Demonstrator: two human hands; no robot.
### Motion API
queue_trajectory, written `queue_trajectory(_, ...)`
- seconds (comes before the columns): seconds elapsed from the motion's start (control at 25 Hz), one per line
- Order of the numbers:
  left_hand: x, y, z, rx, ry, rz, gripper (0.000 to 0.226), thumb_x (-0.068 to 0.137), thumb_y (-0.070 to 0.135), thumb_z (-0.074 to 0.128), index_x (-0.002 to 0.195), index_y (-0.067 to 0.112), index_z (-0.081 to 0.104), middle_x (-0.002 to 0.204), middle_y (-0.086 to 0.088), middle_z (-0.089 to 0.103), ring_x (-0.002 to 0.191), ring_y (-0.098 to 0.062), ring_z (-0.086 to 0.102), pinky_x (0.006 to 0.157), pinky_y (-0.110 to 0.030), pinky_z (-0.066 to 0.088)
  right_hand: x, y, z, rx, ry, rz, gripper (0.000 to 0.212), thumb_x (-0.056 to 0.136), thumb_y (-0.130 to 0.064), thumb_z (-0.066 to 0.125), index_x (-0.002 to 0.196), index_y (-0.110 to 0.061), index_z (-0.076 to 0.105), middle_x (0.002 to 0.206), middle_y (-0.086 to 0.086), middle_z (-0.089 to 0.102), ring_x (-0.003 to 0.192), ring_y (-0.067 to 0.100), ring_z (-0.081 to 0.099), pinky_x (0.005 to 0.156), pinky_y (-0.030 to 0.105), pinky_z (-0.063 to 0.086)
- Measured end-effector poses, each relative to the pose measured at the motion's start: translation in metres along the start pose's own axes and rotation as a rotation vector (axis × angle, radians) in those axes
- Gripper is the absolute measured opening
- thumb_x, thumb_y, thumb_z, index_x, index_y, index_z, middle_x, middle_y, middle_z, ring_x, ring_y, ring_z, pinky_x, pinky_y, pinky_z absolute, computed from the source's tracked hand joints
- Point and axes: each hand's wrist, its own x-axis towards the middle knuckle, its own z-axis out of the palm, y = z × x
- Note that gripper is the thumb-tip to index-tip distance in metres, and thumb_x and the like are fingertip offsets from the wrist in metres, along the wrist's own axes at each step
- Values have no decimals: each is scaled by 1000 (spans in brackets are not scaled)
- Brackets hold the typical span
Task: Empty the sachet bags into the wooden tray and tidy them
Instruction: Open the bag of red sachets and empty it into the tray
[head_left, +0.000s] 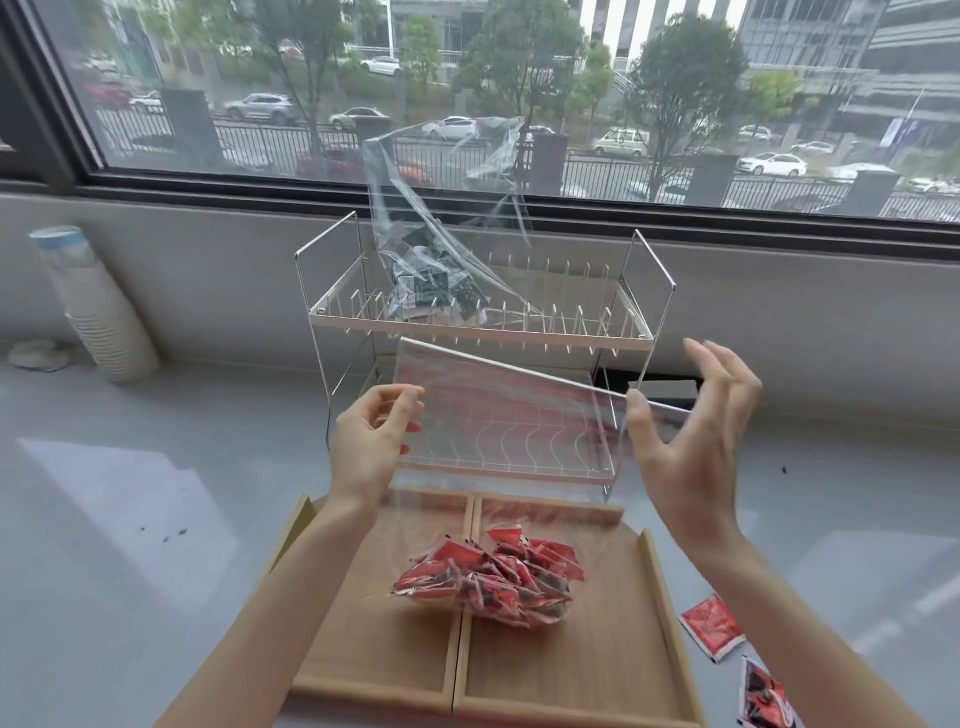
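A clear plastic bag (498, 415) hangs upright over the wooden tray (667, 613), its mouth at the top. Several red sachets (493, 577) fill its bottom, which rests across the tray's middle divider. My left hand (374, 436) pinches the bag's top left corner. My right hand (696, 447) is at the top right corner with fingers spread, the thumb touching the bag's edge. Two loose red sachets (711, 626) lie on the counter right of the tray. A second clear bag of dark sachets (431, 286) stands on the upper shelf of the wire rack (639, 332).
The wire rack stands right behind the tray, against the wall under the window. A tilted stack of paper cups (93, 312) leans at the far left. Grey counter (130, 519) spreads on both sides of the tray.
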Motion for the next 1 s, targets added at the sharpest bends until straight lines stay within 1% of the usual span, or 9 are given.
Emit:
queue_trajectory(0.04, -1, 2, 2, 3, -2, 12, 13, 88, 26, 55, 78, 29, 62, 75, 9, 63, 63, 0, 56, 51, -8, 42, 0, -13, 8, -24, 0, -180, 44, 83, -27, 54, 121, -4, 50, 124, 18, 45, 119, 18, 36, 103, 20, 26)
queue_trajectory(0.12, -4, 6, 5, 3, -23, 52, 13, 88, 25, 54, 82, 29, 65, 77, 9, 63, 64, -2, 53, 53, -5, 42, -7, -34, 32, -62, -119, -457, 26, 82, -21, 55, 106, -10, 60, 111, 12, 58, 106, 16, 45, 92, 22, 33)
queue_trajectory(0.2, -9, 9, 8, -13, -57, 79, 15, 89, 23, 53, 86, 28, 66, 76, 9, 64, 62, 0, 51, 56, -5, 41, -16, -49, 56, -74, -243, -537, 23, 82, -22, 55, 104, -16, 61, 109, 6, 62, 103, 13, 48, 87, 25, 37)
queue_trajectory(0.36, -18, 15, 11, -72, -142, 86, 28, 94, 16, 43, 85, 31, 65, 77, 15, 66, 60, 9, 54, 61, -5, 44, -16, -58, 80, -35, -314, -439, 31, 84, -29, 51, 109, -14, 61, 114, 3, 62, 106, 17, 55, 86, 33, 48)
queue_trajectory(0.52, -23, 17, 12, -38, -202, 116, 36, 94, 11, 37, 87, 34, 63, 82, 15, 65, 67, 10, 55, 66, -6, 44, -12, -56, 81, 18, -388, -398, 29, 84, -25, 53, 105, -9, 64, 108, 3, 66, 99, 21, 63, 80, 37, 55)
queue_trajectory(0.6, -23, 17, 12, 39, -215, 149, 32, 93, 9, 38, 94, 29, 63, 80, 13, 63, 65, 9, 54, 65, -4, 43, -11, -52, 78, 76, -399, -362, 25, 83, -21, 58, 103, -10, 67, 103, 2, 70, 95, 18, 66, 76, 35, 56)
queue_trajectory(0.72, -22, 14, 12, 111, -220, 204, 25, 92, 8, 44, 103, 18, 63, 78, 12, 62, 62, 10, 56, 62, -4, 43, -5, -49, 77, 178, -364, -330, 24, 82, -25, 58, 95, -10, 72, 93, 2, 75, 84, 14, 71, 74, 29, 56)
queue_trajectory(0.84, -21, 12, 12, 154, -189, 263, 23, 90, 8, 48, 95, 23, 65, 77, 15, 63, 60, 7, 57, 59, -6, 43, -3, -51, 75, 180, -343, -313, 20, 84, -19, 59, 93, -8, 73, 85, 3, 76, 76, 13, 71, 71, 20, 53)
queue_trajectory(1.0, -19, 4, 5, 190, -121, 250, 29, 91, 9, 47, 81, 30, 63, 71, 12, 63, 60, 1, 56, 60, -7, 43, 22, -52, 63, 407, -312, 115, 14, 89, -9, 54, 92, -8, 68, 75, -5, 70, 68, 5, 68, 65, 15, 55)
